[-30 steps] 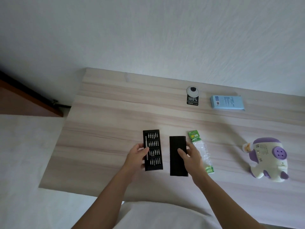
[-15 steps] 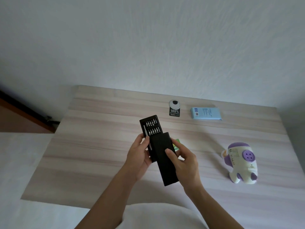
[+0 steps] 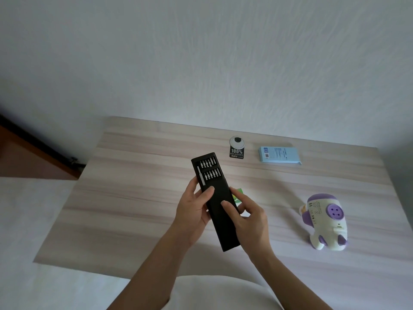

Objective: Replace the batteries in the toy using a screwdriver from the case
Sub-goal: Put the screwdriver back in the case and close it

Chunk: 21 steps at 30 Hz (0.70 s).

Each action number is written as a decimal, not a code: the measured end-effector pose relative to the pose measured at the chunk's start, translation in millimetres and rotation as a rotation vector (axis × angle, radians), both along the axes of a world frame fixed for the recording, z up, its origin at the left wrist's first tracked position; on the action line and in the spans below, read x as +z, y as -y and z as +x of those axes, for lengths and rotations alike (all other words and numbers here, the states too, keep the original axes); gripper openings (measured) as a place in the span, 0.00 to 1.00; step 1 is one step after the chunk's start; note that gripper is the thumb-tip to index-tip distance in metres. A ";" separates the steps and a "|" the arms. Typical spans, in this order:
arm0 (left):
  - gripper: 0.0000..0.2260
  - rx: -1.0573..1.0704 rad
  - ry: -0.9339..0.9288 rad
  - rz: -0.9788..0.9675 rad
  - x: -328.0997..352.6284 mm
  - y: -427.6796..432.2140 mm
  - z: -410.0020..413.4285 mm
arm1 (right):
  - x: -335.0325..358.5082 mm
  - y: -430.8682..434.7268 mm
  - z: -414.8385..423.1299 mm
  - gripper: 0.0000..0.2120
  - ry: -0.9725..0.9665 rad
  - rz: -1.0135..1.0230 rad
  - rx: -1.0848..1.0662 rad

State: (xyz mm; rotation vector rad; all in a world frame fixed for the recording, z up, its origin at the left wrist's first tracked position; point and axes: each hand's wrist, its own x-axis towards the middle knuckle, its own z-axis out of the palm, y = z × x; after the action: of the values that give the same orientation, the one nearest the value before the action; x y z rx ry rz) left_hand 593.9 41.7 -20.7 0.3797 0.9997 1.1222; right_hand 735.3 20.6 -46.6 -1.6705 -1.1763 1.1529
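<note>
I hold a black screwdriver case above the table. Its bit tray [image 3: 206, 170] sticks partly out of the black sleeve [image 3: 223, 222], showing two rows of bits and a silver screwdriver handle. My left hand [image 3: 194, 211] grips the tray's left side, thumb on the sleeve's upper end. My right hand [image 3: 248, 217] grips the sleeve from the right. A green battery pack [image 3: 237, 196] lies on the table, mostly hidden behind my right hand. The white and purple toy [image 3: 325, 222] stands at the right.
A light wooden table [image 3: 134, 198] stands against a white wall. At the back lie a round black-and-white tag marked 100% [image 3: 237, 147] and a light blue box [image 3: 279, 154]. White fabric lies at the left and near edges.
Both hands lifted the tray and the sleeve off the table and brought them together. The tray has slid further into the sleeve, with about half still showing. The camera view shifted.
</note>
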 end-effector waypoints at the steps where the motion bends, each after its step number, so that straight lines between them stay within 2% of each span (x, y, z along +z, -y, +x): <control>1: 0.17 -0.003 -0.010 0.004 -0.2 0.7 0.4 | -1.5 0.1 0.5 0.17 0.012 0.001 0.002; 9: 0.14 0.021 -0.083 0.007 -2.9 7.0 5.8 | 2.9 3.9 4.4 0.11 0.071 -0.028 0.018; 17: 0.14 0.032 -0.103 0.008 -2.6 13.3 6.2 | 3.2 4.2 5.0 0.12 0.079 -0.063 0.072; 19: 0.18 0.018 -0.102 0.015 -0.6 14.1 4.1 | 3.8 4.6 5.2 0.14 0.083 -0.070 0.077; 21: 0.26 -0.013 -0.127 0.045 1.4 12.1 -1.2 | 5.5 6.8 4.5 0.13 0.025 -0.091 0.099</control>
State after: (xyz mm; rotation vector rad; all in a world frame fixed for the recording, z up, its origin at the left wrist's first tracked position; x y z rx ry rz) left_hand 592.8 29.7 -19.3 0.4986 1.0826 1.1209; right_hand 739.9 13.8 -41.1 -1.7157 -1.2509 1.2665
